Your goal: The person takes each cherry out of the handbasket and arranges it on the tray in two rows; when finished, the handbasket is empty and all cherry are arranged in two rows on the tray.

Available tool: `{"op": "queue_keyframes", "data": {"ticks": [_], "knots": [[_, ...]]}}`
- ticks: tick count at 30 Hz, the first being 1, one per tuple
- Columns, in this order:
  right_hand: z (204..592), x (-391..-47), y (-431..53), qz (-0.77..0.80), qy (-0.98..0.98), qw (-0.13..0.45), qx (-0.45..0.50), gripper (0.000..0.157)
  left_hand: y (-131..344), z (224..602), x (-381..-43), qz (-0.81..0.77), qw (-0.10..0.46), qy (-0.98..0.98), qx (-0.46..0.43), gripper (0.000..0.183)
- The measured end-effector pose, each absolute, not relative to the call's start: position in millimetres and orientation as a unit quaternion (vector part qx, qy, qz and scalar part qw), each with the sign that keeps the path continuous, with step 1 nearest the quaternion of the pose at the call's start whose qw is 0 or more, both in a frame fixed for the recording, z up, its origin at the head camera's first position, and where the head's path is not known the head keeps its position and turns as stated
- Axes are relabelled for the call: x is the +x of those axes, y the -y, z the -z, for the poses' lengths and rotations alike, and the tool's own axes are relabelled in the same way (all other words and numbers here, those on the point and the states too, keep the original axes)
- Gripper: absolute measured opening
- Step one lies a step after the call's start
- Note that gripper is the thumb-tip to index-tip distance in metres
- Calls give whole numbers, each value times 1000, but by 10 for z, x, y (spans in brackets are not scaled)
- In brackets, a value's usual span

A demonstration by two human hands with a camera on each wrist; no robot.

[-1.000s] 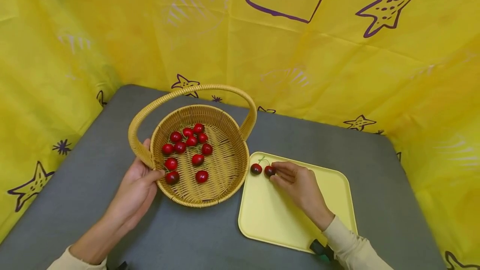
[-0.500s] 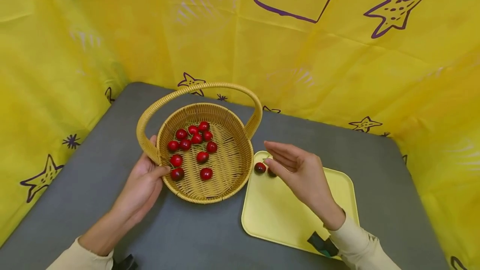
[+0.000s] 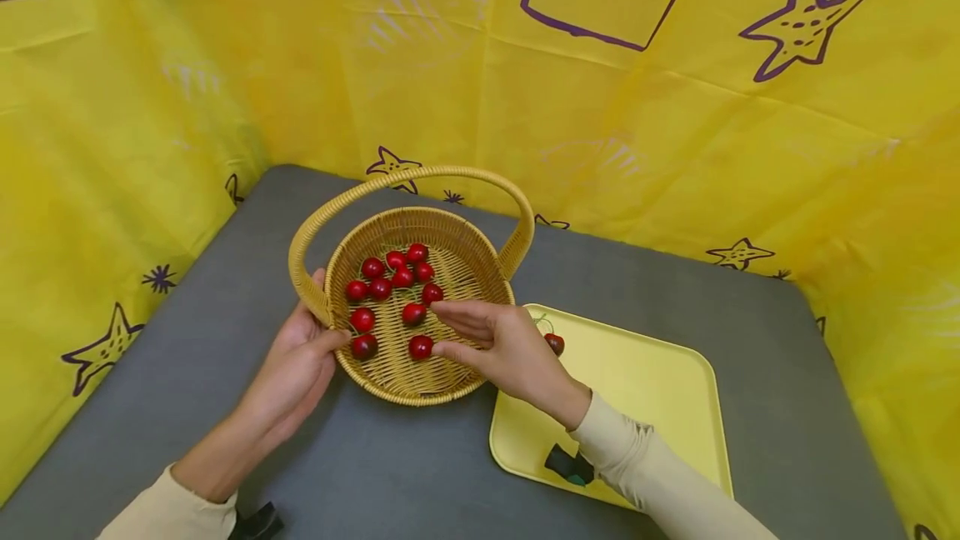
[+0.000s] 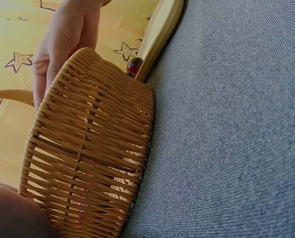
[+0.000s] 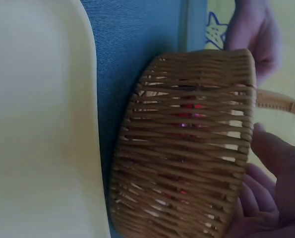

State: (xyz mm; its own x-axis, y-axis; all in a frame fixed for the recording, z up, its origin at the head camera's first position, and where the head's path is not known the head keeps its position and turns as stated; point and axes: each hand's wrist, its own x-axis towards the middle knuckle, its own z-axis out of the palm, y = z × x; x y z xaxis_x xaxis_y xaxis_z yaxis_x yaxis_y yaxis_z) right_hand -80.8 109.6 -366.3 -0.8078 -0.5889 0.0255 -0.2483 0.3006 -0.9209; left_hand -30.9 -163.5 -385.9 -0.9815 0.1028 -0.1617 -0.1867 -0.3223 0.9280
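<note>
My left hand point(image 3: 294, 365) grips the left rim of a round wicker basket point(image 3: 390, 223) beside its handle base, thumb over the edge. Several red cherries point(image 3: 414, 314) lie inside, mostly toward the left half. Over the basket's right side reaches my right hand point(image 3: 521, 357), thumb and fingers apart, with nothing showing between them. Its fingertips overlap two cherries in the head view. In the right wrist view the right thumb point(image 5: 271, 148) is above the rim. A dark red cherry point(image 3: 554, 344) with a green stem sits at the yellow tray's point(image 3: 637, 390) left end, partly behind the right hand.
The tray stands close to the basket's right side on a grey cloth-covered table point(image 3: 405, 473). A tall arched handle point(image 3: 435, 173) rises over the basket. Yellow printed fabric point(image 3: 300, 48) hangs behind and along both sides.
My right hand lifted off the tray cherries and moved left over the basket. The left hand keeps its grip on the rim. The whole head view has shifted a little.
</note>
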Motion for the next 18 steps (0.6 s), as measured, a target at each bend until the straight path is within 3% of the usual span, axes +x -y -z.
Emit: {"op": "queue_keyframes", "data": {"ticks": [7, 18], "knots": [[3694, -890, -941, 456, -809, 187, -320, 48, 1631, 3858, -312, -809, 90, -580, -38, 95], [3754, -957, -779, 348, -855, 153, -353, 37, 1630, 3857, -312, -805, 93, -584, -38, 95]]}}
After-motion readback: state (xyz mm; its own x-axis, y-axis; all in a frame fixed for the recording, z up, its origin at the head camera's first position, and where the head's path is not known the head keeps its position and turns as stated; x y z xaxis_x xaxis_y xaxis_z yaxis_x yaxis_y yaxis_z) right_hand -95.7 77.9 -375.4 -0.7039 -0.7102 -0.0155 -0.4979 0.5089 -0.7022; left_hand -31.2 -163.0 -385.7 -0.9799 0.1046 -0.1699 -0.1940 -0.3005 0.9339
